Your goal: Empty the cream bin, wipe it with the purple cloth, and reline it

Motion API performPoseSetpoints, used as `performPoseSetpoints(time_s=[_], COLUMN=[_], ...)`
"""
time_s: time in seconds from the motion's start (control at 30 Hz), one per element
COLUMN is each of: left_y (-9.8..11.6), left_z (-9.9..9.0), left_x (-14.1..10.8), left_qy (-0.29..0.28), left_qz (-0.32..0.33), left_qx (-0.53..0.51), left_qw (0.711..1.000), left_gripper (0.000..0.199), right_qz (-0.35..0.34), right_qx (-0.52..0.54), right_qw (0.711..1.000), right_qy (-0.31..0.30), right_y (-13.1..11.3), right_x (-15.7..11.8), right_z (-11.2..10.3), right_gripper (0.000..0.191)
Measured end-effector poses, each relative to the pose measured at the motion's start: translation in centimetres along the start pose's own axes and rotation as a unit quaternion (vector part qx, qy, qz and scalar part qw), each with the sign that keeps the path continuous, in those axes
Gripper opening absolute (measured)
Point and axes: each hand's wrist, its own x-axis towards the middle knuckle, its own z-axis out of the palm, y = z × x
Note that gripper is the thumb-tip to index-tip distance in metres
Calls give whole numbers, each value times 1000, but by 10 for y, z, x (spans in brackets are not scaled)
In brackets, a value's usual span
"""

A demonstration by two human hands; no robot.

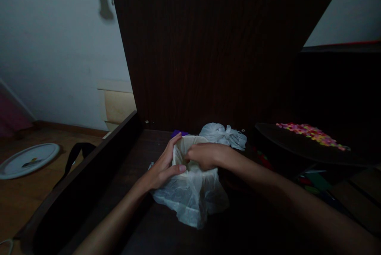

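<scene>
A small pale bin [192, 140] stands on the dark wooden surface, lined with a thin white plastic bag [190, 199] whose edge hangs over the near side. My left hand [166, 165] holds the bin's left rim, with the thumb over the near edge and the fingers along the outer side. My right hand [202, 155] reaches into the opening from the right, its fingers curled inside; what they hold, if anything, is hidden. Just behind the bin lies a knotted white plastic bag [223, 134], beside a purple item [179, 133].
A tall dark wooden panel [202, 56] rises behind the bin. A raised dark board [89, 167] borders the left side. Colourful beads or petals [312, 135] lie on a dark shelf at the right. A white round lid [29, 161] is on the floor.
</scene>
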Motion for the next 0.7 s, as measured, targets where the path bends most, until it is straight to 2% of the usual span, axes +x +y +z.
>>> performPoseSetpoints(time_s=[0.2,0.3,0.4,0.57,0.7], left_y=[0,0,2,-2,-9], left_z=[0,0,0,1,0], left_x=[-1,-1,-1,1,2], left_qy=[3,1,2,1,11], left_qz=[9,20,16,11,34], left_qx=[10,20,15,14,17], left_qw=[1000,1000,1000,1000,999], left_gripper=[98,96,96,99,98], right_qz=[4,6,5,-21,-25], right_qx=[44,62,72,108,172], right_qw=[999,998,996,993,985], right_qy=[-15,-33,-45,-33,-5], right_y=[6,8,10,14,14], right_x=[30,40,40,24,30], right_z=[16,22,20,3,6], right_gripper=[23,33,33,14,10])
